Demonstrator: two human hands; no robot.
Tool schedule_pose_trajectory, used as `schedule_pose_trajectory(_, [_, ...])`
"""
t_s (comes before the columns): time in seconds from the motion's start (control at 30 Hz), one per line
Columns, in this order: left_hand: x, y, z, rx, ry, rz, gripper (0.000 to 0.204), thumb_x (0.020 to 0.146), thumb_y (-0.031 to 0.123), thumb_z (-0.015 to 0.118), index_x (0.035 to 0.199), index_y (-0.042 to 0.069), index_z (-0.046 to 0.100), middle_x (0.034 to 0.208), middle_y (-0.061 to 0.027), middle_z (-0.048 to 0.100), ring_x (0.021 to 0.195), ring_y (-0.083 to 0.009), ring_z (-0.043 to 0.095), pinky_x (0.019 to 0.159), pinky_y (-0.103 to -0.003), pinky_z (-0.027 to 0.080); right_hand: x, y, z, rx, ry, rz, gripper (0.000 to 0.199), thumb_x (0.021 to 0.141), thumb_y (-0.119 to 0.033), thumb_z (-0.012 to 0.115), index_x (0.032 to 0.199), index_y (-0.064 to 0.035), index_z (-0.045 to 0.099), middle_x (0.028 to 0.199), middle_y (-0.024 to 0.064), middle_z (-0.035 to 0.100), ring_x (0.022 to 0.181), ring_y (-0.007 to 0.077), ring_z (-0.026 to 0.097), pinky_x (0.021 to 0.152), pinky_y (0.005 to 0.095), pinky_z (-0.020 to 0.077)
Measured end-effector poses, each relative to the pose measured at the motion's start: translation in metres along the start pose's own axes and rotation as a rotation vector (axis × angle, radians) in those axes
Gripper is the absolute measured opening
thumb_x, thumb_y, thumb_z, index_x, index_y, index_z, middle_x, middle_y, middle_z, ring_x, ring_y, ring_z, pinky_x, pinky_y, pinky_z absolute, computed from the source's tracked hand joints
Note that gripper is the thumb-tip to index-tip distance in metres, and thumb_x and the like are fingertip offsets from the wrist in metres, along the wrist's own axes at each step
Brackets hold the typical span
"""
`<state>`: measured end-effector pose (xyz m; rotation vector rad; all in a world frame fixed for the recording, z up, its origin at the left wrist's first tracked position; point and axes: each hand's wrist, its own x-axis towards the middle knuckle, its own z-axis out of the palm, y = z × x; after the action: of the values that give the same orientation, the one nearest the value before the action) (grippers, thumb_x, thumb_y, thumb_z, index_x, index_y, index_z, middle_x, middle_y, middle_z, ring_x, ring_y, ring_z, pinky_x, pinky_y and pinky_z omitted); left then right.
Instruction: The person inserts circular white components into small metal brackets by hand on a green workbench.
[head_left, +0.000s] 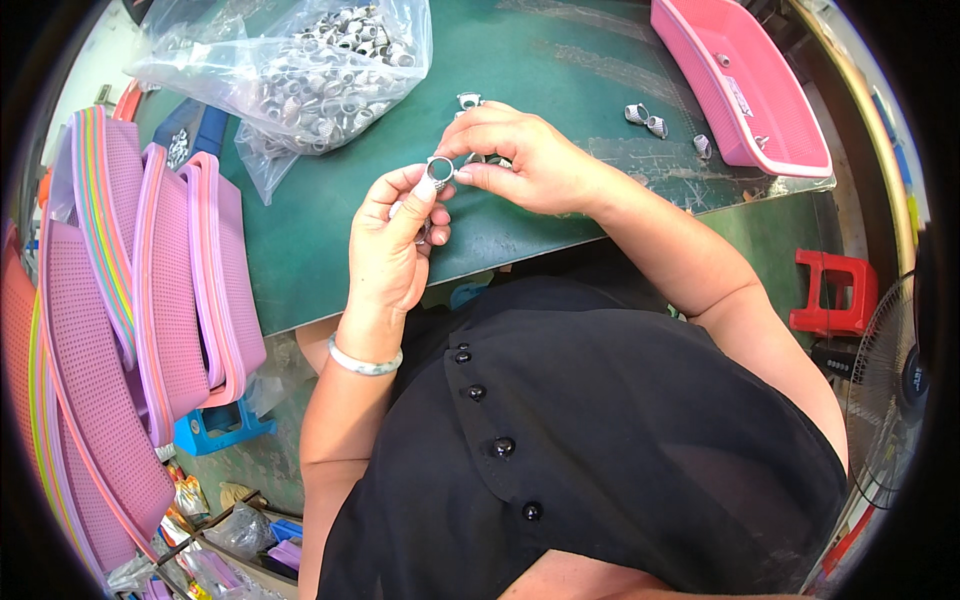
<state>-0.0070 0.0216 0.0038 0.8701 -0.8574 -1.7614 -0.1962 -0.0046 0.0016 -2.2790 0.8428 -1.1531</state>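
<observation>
A silver metal ring (441, 184) with a textured face is held up over the near part of the table. My left hand (385, 240) pinches it between thumb and forefinger, and its curled fingers hold another small metal piece, partly hidden. My right hand (540, 160) is closed at the ring's right side, with thumb and forefinger tips on it. Beneath the right fingers some more silver metal shows, mostly covered. Just beyond that hand lies another silver ring (469, 101).
A clear plastic bag (405, 25) full of similar rings lies at the far left. Several loose rings (656, 127) lie near a pink basket (795, 130) at the far right. Stacked pink baskets (235, 270) line the left. A red stool (835, 318) and a fan (880, 400) stand right.
</observation>
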Motion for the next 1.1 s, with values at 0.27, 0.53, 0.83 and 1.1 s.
schedule_pose_trajectory(0.27, [-0.001, 0.000, -0.006, -0.097, -0.080, -0.090, 0.017, 0.090, 0.017, 0.056, 0.099, 0.003, 0.055, 0.078, -0.0070, 0.061, 0.060, -0.0092, 0.054, 0.049, -0.020, 0.041, -0.001, 0.000, 0.000, -0.006, -0.005, 0.021, 0.017, 0.078, -0.008, 0.063, 0.094, -0.0031, 0.062, 0.095, 0.0085, 0.060, 0.091, 0.0234, 0.055, 0.078, 0.0335, 0.0449])
schedule_pose_trajectory(0.53, [0.000, -0.003, -0.010, -0.163, -0.098, -0.109, 0.016, 0.091, 0.017, 0.053, 0.100, 0.004, 0.055, 0.080, -0.0079, 0.061, 0.063, -0.0102, 0.054, 0.051, -0.020, 0.042, -0.001, 0.000, 0.001, -0.010, -0.006, 0.012, 0.017, 0.078, -0.009, 0.064, 0.094, -0.0032, 0.062, 0.094, 0.0080, 0.060, 0.091, 0.0229, 0.055, 0.078, 0.0329, 0.0452])
schedule_pose_trajectory(0.83, [-0.001, -0.006, -0.007, -0.152, -0.059, -0.076, 0.012, 0.088, 0.010, 0.057, 0.100, 0.006, 0.054, 0.083, -0.0082, 0.062, 0.064, -0.0106, 0.055, 0.054, -0.021, 0.044, -0.001, -0.002, 0.000, -0.018, -0.025, 0.042, 0.011, 0.077, -0.007, 0.064, 0.087, -0.0030, 0.063, 0.093, 0.0070, 0.062, 0.090, 0.0233, 0.055, 0.076, 0.0330, 0.0459])
schedule_pose_trajectory(1.1, [-0.001, -0.012, -0.012, -0.152, -0.090, -0.014, 0.021, 0.085, 0.005, 0.060, 0.104, 0.005, 0.052, 0.089, -0.0078, 0.061, 0.067, -0.0101, 0.054, 0.056, -0.021, 0.043, 0.000, -0.008, -0.002, 0.001, -0.036, 0.071, 0.013, 0.076, -0.011, 0.066, 0.085, -0.0023, 0.062, 0.092, 0.0074, 0.062, 0.089, 0.0229, 0.055, 0.076, 0.0333, 0.0452])
